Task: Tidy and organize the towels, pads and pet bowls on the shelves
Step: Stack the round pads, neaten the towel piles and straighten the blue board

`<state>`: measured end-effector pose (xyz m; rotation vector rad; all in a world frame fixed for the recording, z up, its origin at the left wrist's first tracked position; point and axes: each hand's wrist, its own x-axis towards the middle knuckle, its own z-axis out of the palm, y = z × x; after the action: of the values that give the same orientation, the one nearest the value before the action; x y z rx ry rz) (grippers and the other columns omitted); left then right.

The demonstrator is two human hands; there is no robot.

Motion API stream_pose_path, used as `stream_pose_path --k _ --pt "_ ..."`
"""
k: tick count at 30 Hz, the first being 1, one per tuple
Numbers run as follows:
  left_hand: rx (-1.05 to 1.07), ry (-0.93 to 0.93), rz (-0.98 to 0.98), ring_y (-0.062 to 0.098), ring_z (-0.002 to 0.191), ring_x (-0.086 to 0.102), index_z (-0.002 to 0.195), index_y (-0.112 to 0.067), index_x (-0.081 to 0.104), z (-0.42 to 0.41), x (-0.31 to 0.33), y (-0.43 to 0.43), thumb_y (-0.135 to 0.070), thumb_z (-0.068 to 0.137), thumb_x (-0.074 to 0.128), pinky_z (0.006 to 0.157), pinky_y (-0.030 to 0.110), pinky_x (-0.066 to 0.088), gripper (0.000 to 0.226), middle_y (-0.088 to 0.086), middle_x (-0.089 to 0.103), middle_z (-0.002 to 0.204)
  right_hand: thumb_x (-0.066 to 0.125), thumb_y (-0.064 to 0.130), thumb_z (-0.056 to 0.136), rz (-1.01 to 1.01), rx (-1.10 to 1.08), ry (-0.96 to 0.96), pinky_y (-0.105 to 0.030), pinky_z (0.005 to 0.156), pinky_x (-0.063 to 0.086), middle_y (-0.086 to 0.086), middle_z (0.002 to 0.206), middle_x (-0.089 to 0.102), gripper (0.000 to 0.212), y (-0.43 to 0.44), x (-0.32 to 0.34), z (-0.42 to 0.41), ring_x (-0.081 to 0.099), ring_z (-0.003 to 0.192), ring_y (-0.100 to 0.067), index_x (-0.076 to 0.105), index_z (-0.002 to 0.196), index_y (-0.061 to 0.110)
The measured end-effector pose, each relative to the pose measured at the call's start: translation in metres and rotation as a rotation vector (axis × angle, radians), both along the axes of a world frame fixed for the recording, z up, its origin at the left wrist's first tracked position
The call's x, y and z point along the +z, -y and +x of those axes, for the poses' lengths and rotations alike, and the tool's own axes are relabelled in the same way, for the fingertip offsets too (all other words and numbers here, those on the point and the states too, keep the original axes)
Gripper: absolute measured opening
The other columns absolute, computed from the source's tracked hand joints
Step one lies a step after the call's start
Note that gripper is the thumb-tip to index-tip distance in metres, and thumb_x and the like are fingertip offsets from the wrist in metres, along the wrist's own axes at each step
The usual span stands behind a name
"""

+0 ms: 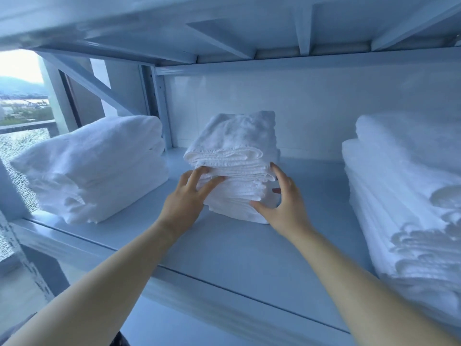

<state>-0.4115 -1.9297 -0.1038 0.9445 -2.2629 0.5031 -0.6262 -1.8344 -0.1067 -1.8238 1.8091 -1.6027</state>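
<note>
Both hands — left hand (183,197), right hand (284,201) — press the middle towel stack (234,156).

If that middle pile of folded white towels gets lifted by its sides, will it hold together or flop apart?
The middle towel stack looks soft and loosely folded, so it would probably sag if lifted by its sides alone. Its top towel sits rumpled and off-square, so it may slide off. With the left hand and right hand at its sides, a push along the smooth shelf seems safer.
</note>
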Motion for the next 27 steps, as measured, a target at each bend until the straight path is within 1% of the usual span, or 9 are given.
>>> stream_pose_path --k 2,6,11,15,17,19,21,24,27 --pt "0.037 -0.025 0.028 0.027 0.115 0.036 0.131 -0.042 0.032 0.001 0.0 -0.008 0.013 0.064 0.058 0.038 0.036 0.049 0.09 -0.002 0.03 0.132 0.079 0.029 0.069 0.005 0.017 0.01 -0.016 0.084 0.037 0.018 0.132 0.04 0.09 0.002 0.0 0.006 0.052 0.096 -0.008 0.024 0.14 0.038" --pt "0.02 -0.061 -0.036 0.029 0.116 0.037 0.13 -0.033 0.04 -0.007 0.005 -0.026 -0.002 0.063 0.069 0.048 0.032 0.051 0.08 0.005 0.036 0.131 0.075 0.024 0.073 0.004 0.04 0.035 -0.02 0.083 0.044 0.016 0.132 0.045 0.084 -0.005 -0.002 0.004 0.055 0.094 -0.007 0.027 0.14 0.038" --pt "-0.028 -0.106 -0.137 0.027 0.117 0.038 0.129 -0.027 0.045 -0.035 0.021 -0.046 -0.018 0.067 0.07 0.075 0.041 0.051 0.067 0.01 0.043 0.129 0.066 0.019 0.078 0.017 0.067 0.093 -0.029 0.085 0.05 0.011 0.126 0.05 0.077 -0.013 -0.001 0.0 0.056 0.099 -0.008 0.026 0.14 0.04" --pt "-0.065 -0.111 -0.174 0.025 0.121 0.039 0.128 -0.028 0.048 -0.061 0.034 -0.056 -0.034 0.072 0.067 0.088 0.04 0.046 0.06 0.008 0.045 0.131 0.062 0.015 0.08 -0.005 0.007 0.11 -0.039 0.086 0.051 0.01 0.122 0.052 0.07 -0.011 -0.001 -0.006 0.053 0.105 -0.011 0.031 0.14 0.031" --pt "-0.062 -0.12 -0.139 0.026 0.123 0.037 0.126 -0.029 0.049 -0.073 0.036 -0.056 -0.044 0.073 0.062 0.092 0.04 0.044 0.057 0.007 0.044 0.131 0.058 0.011 0.081 -0.016 -0.051 0.144 -0.038 0.086 0.051 0.008 0.121 0.052 0.065 -0.01 0.0 -0.01 0.051 0.103 -0.011 0.034 0.139 0.027" --pt "-0.025 -0.097 -0.102 0.029 0.125 0.036 0.121 -0.029 0.052 -0.085 0.032 -0.054 -0.05 0.067 0.066 0.095 0.043 0.041 0.06 0.008 0.044 0.132 0.056 0.008 0.081 -0.011 -0.108 0.166 -0.034 0.087 0.049 0.007 0.121 0.052 0.062 -0.011 0.001 -0.016 0.05 0.103 -0.011 0.036 0.137 0.025" --pt "0.018 -0.048 -0.113 0.034 0.124 0.035 0.119 -0.029 0.052 -0.093 0.025 -0.051 -0.046 0.058 0.074 0.096 0.046 0.04 0.067 0.011 0.042 0.132 0.054 0.005 0.081 0.005 -0.139 0.174 -0.032 0.091 0.046 0.005 0.124 0.052 0.061 -0.012 0.001 -0.021 0.05 0.108 -0.013 0.037 0.137 0.023" --pt "0.046 -0.027 -0.108 0.038 0.126 0.031 0.123 -0.029 0.049 -0.096 0.021 -0.046 -0.04 0.051 0.078 0.097 0.049 0.038 0.078 0.014 0.034 0.135 0.051 0.001 0.08 0.035 -0.143 0.151 -0.032 0.095 0.043 0.0 0.129 0.05 0.059 -0.01 0.0 -0.024 0.049 0.115 -0.019 0.039 0.136 0.017" --pt "0.093 0.011 -0.063 0.042 0.129 0.027 0.128 -0.031 0.045 -0.099 0.025 -0.045 -0.042 0.047 0.08 0.101 0.053 0.035 0.09 0.014 0.027 0.138 0.049 -0.002 0.078 0.064 -0.101 0.117 -0.03 0.092 0.044 0.0 0.13 0.05 0.059 -0.01 -0.001 -0.022 0.05 0.114 -0.019 0.042 0.133 0.017"
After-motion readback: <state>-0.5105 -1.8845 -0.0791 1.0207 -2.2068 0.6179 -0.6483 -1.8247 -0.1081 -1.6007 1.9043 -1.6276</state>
